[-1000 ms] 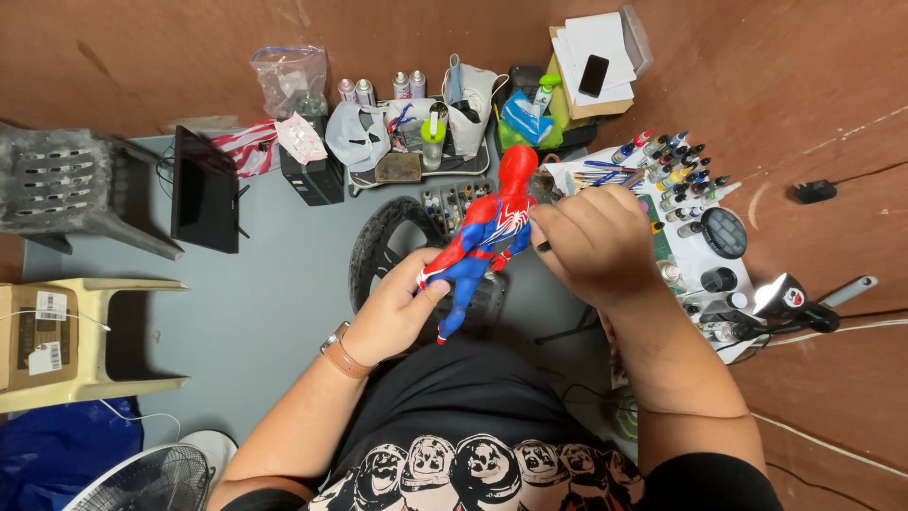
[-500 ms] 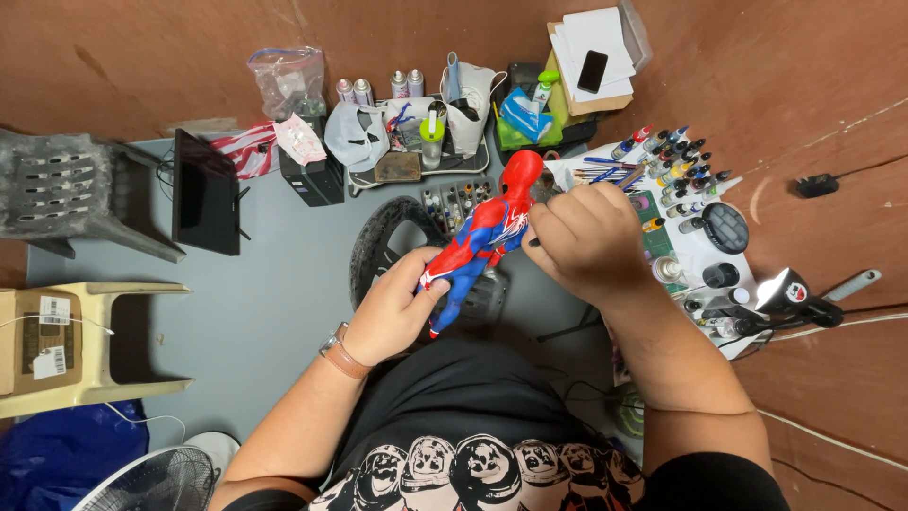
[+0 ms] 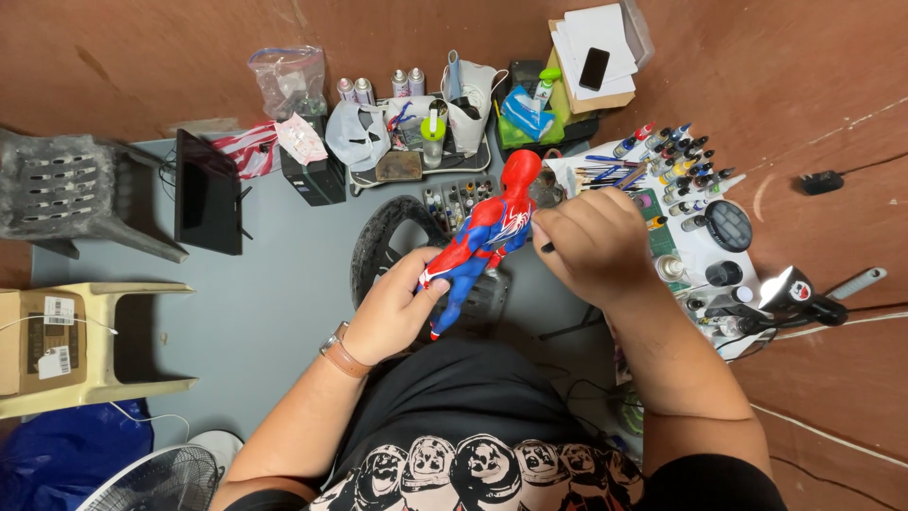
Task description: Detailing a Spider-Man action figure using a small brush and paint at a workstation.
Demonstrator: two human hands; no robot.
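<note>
Left hand (image 3: pixel 392 308) grips the red-and-blue figure (image 3: pixel 487 232) by its legs, tilting it so the torso faces the right hand (image 3: pixel 591 241), which is closed around a thin dark brush touching the figure's chest, above the tabletop (image 3: pixel 274 303).

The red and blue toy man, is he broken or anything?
No, nothing looks broken. The action figure looks whole, tilted in the left hand, which grips its legs. The right hand holds a thin dark tool at its chest.

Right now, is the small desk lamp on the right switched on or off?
On. The lamp's head glows bright white, facing the paint bottles on the table's right side.
</note>
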